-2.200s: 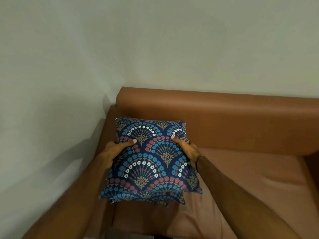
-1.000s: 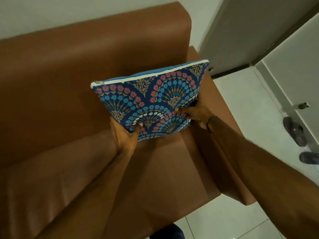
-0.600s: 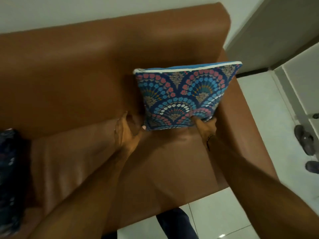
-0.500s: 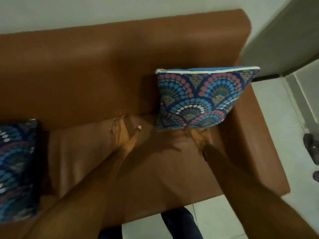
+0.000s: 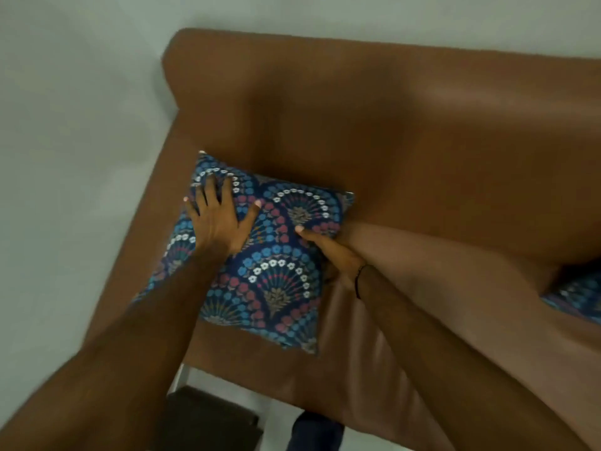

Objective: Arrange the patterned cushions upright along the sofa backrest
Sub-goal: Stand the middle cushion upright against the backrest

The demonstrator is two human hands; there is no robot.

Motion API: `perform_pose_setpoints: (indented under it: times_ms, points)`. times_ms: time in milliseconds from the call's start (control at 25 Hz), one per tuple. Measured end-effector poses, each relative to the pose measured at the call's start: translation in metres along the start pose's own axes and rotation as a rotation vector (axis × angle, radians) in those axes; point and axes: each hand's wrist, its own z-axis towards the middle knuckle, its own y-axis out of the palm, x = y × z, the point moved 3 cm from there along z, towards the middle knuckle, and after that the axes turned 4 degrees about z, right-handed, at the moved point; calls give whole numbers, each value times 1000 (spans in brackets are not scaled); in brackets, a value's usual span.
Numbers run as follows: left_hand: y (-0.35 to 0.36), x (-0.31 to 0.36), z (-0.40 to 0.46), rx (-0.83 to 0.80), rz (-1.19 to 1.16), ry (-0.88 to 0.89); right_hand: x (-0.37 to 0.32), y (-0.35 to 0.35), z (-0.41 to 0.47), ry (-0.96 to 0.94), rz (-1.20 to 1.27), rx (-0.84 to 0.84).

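Observation:
A dark blue cushion (image 5: 276,278) with red, blue and white fan patterns lies flat on the left end of the brown sofa seat (image 5: 422,314), near the armrest. My left hand (image 5: 221,219) rests palm down on its far left part, fingers spread. My right hand (image 5: 335,255) grips its right edge, thumb on top and fingers hidden beneath. A second patterned cushion (image 5: 579,294) shows only partly at the right edge of the frame, against the backrest (image 5: 390,125).
A pale wall (image 5: 65,157) runs close along the sofa's left side and behind it. In front of the sofa, on the light floor, are a dark box-like object (image 5: 208,418) and my blue-clad leg (image 5: 315,431).
My view swung from the sofa's right end to its left end. Both hands left the cushion stood against the backrest there and are now on the flat one.

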Motion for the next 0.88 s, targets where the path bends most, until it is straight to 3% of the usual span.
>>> perform_pose_setpoints:
  times_ms: [120,240,440,600,760,880]
  points:
    - [-6,-56,18,-123,-345,-348,-3,24,11,-23,-72,144]
    - [-13,-64,17,-180,-649,-462,2,13,15,2,-51,137]
    - [-24,-14,1,-173,-839,-333,-15,-56,-28,-248,42,121]
    - [-10,96,-34,-195,-1029,-94,-39,-165,-93,-501,1,345]
    - [25,205,-78,-281,-1093,-40,-36,-263,-145,-537,-57,567]
    - [46,252,-100,-329,-1089,-28,-22,-310,-156,-544,-31,617]
